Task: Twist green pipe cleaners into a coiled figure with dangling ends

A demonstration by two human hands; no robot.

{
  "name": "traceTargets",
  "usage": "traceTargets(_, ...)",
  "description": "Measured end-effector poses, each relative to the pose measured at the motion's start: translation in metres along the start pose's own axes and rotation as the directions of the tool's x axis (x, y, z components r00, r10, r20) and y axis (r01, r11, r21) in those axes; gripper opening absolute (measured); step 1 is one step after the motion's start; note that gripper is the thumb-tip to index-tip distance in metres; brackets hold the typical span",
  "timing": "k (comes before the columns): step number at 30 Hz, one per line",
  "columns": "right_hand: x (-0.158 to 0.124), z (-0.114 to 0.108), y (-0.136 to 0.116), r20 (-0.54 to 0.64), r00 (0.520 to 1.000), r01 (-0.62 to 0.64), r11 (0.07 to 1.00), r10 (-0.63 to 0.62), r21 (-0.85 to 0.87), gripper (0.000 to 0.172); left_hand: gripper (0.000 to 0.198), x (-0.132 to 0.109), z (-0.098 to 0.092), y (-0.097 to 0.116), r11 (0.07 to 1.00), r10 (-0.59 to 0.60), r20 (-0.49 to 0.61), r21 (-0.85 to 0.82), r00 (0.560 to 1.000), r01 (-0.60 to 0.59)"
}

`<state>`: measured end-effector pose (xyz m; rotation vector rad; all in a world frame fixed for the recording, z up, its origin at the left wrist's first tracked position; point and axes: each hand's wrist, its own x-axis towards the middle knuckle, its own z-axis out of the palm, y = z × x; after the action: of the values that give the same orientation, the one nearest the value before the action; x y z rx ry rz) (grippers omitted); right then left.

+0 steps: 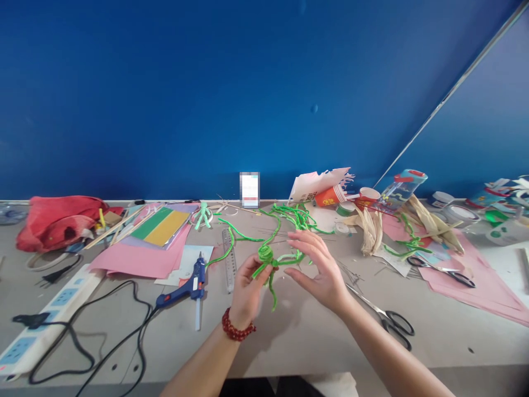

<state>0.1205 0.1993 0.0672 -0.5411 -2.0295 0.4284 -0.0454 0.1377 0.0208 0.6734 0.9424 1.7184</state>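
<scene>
While your left hand [247, 293] pinches the coiled green pipe cleaner [265, 255] above the grey tabletop [289, 342], hold the coil firmly (a red bead bracelet [238, 325] sits on that wrist); your right hand [320, 273] stands open just beside it, fingers spread, gripping nothing.

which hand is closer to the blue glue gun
Left. The left hand, gripping a green pipe cleaner, sits right of the blue hot glue gun, apart from it; the right hand is farther right.
</scene>
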Motion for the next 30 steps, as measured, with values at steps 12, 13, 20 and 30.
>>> traceTargets(12, -0.014, -0.017, 0.015, 0.097, 0.975, -0.216, 0.955, 0.199, 0.203, 0.012, 0.026, 0.006, -0.002, -0.001, 0.997, -0.024, 0.02, 0.069, 1.0, 0.023)
traceTargets(13, -0.014, -0.018, 0.015, 0.124, 0.972, -0.222, 0.956, 0.201, 0.193, 0.01, 0.026, 0.006, -0.002, -0.001, 0.997, -0.025, 0.02, 0.076, 0.999, 0.023)
traceTargets(20, -0.018, -0.021, 0.017, 0.1, 0.987, -0.116, 0.991, 0.123, -0.07, 0.013, 0.025, 0.006, -0.002, 0.001, 0.997, -0.036, 0.036, 0.071, 0.999, 0.033)
traceTargets(30, -0.02, -0.012, 0.01, -0.111, 0.991, 0.034, 0.938, -0.077, -0.345, 0.026, 0.03, 0.006, 0.004, 0.006, 0.996, -0.086, -0.049, -0.004, 0.995, 0.086)
